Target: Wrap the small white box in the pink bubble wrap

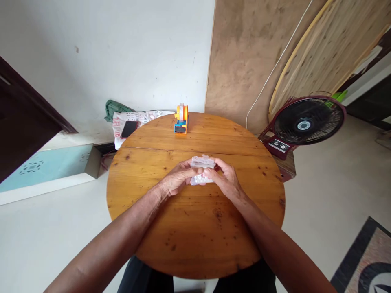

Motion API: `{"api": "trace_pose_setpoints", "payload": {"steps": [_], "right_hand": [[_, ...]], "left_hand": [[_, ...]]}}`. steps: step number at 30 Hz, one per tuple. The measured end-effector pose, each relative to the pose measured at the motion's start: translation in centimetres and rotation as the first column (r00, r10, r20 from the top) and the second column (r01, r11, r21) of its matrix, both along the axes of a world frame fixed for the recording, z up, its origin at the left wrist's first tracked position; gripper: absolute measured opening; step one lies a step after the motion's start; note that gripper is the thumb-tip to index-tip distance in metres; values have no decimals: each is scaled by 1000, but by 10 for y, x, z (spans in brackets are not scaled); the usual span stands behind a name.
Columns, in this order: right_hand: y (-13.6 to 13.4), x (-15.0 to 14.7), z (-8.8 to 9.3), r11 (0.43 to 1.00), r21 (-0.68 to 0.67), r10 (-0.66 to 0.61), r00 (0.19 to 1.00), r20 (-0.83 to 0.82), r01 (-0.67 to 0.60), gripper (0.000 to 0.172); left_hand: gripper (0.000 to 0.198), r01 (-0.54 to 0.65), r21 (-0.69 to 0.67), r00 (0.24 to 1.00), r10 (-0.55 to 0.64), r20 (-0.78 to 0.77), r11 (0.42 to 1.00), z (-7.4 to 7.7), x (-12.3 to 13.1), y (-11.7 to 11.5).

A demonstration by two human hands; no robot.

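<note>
Both my hands meet over the middle of a round wooden table (195, 228). Between them is a small clear plastic wrap or bag (202, 162), crumpled and partly hidden by my fingers. My left hand (179, 179) grips its left side with fingers curled. My right hand (224, 177) pinches its right side, thumb on top. The wrap lies just above the tabletop.
An orange and blue tape dispenser (181, 119) stands at the table's far edge. A dark phone (129, 129) lies on printed paper (143, 118) to the far left. A black floor fan (307, 121) stands at the right. A rug (366, 260) shows at bottom right.
</note>
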State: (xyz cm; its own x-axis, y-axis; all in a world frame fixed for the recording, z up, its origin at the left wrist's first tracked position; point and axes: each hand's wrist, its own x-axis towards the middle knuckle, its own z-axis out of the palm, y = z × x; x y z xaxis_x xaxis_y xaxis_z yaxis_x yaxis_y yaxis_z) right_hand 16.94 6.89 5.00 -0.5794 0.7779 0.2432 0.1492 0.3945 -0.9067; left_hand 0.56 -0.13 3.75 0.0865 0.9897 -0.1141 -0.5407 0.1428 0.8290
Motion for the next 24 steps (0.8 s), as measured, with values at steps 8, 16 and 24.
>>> {"api": "trace_pose_setpoints", "payload": {"steps": [8,16,24], "right_hand": [[0,1,-1,970,243,-25,999,22,19,32],[-2,7,2,977,204,-63,998,25,56,43],[-1,12,7,984,178,-9,1000,-15,12,35]], "left_hand": [[40,-19,4,1000,19,21,1000,0,2,-1],[48,4,4,1000,-4,7,1000,0,1,-1],[52,44,-2,997,-44,-64,999,3,2,-3]]}}
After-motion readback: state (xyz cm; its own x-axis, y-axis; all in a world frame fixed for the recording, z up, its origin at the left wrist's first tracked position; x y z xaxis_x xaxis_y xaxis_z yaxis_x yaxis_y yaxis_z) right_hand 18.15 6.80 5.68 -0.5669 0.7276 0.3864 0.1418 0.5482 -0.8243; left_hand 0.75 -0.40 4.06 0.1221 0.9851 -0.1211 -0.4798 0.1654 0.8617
